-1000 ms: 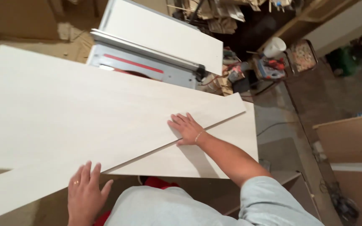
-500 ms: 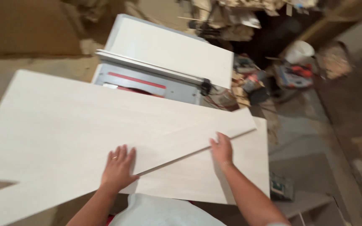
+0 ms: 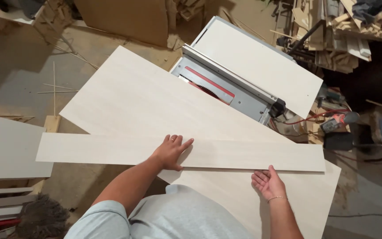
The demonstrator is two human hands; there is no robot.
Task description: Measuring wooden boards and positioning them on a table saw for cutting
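Note:
A long narrow strip of pale board (image 3: pixel 244 156) lies across a large pale panel (image 3: pixel 147 102) that rests on a table saw (image 3: pixel 226 88). My left hand (image 3: pixel 171 152) lies flat on top of the strip near its middle, fingers spread. My right hand (image 3: pixel 268 181) is palm up at the strip's near edge, toward its right end, with thumb and fingertips touching that edge. The strip's left end hangs out past the panel over the floor. The saw's red insert and blade (image 3: pixel 208 84) show just beyond the panel's far edge.
A white extension top (image 3: pixel 261 62) sits behind the saw. Wood offcuts (image 3: pixel 341 31) are piled at the back right, power tools and cables (image 3: pixel 339 124) lie on the floor at right. Grey boards (image 3: pixel 5 150) are stacked at left, with a brush (image 3: pixel 40 217) below them.
The narrow strip has swung from a slant to lying level across the panel. My left hand moved up onto its middle, and my right hand turned palm up at its near edge.

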